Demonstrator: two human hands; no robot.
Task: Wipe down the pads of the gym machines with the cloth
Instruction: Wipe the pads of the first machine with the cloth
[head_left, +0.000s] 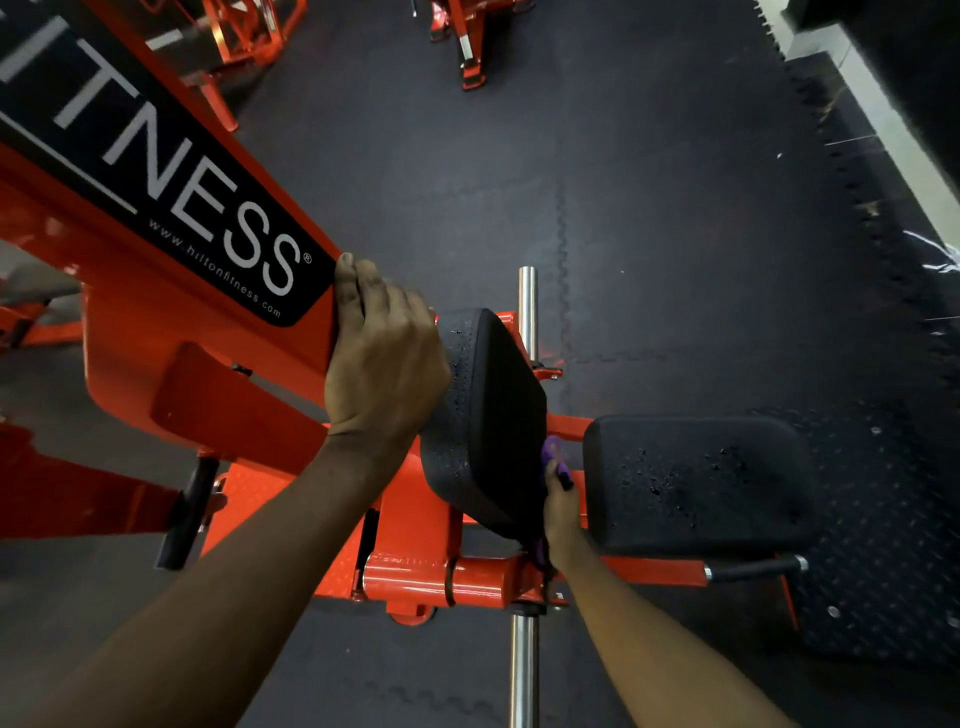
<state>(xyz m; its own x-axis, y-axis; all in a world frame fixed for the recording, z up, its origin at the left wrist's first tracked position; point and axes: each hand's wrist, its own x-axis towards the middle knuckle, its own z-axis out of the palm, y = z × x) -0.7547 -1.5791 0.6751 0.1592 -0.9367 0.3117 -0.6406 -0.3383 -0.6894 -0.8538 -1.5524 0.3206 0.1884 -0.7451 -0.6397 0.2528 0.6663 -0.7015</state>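
Nearest the camera, a vertical chrome steel bar (522, 670) rises past an orange cylindrical pivot tube (415, 577).

Just above, the right hand (561, 514) is closed around a small purple cloth (553, 457), pressing it to the lower face of the black upright cushioned pad (488, 415). Most of the cloth is hidden between palm and pad.

The left hand (384, 353) sits higher, its fingers curled over the end of the orange steel beam with a black lettered label (197, 291), just where the beam meets the pad. It appears to be bracing.

Step in hand, as judged: wiping the upright pad. Droplets show along its rounded side edge, so that edge is not yet dry. The next move calls for carrying the cloth up the face and round the beaded edge, keeping it flat and pressed.

To the right, near but apart, the black rectangular seat pad (696, 483) carries scattered droplets and looks unwiped; it would follow.

Beyond it lies a black studded plate (872, 519).

The floor is dark interlocking rubber tiling (623, 208), with visible seams. Further off stand more orange machine frames (467, 41). A pale strip runs along the far right edge of the room; what it is cannot be determined.
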